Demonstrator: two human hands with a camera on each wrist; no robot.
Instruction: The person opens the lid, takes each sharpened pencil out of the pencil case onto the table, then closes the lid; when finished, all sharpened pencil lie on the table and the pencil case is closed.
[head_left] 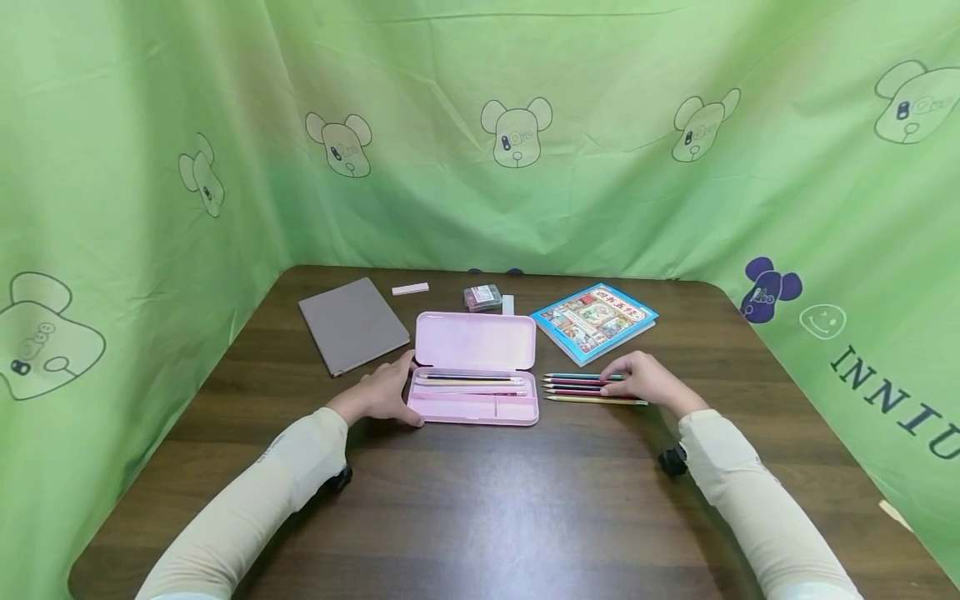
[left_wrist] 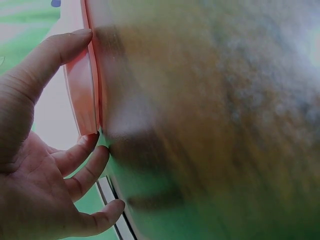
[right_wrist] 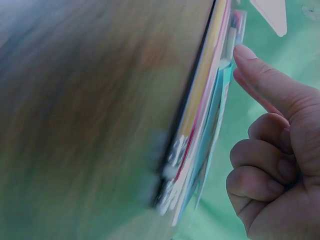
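A pink pencil case (head_left: 457, 410) lies on the table with its lid (head_left: 476, 340) raised, a few pencils (head_left: 468, 381) in its rear section. My left hand (head_left: 384, 389) grips its left end, thumb at the front corner and fingers around the back. In the left wrist view, the thumb presses the edge of the pink case (left_wrist: 82, 95). Right of the case, several pencils (head_left: 562, 388) lie side by side, tips pointing left. My right hand (head_left: 641, 379) is over their far ends, thumb and index finger extended close above the pencils (right_wrist: 192, 107), other fingers curled.
A grey notebook (head_left: 354, 325) lies at the back left, a small pink-and-white strip (head_left: 410, 289) beside it. Behind the lid are a small clear box (head_left: 482, 298) and a white block (head_left: 507, 305). A blue-bordered picture book (head_left: 596, 323) lies at the back right.
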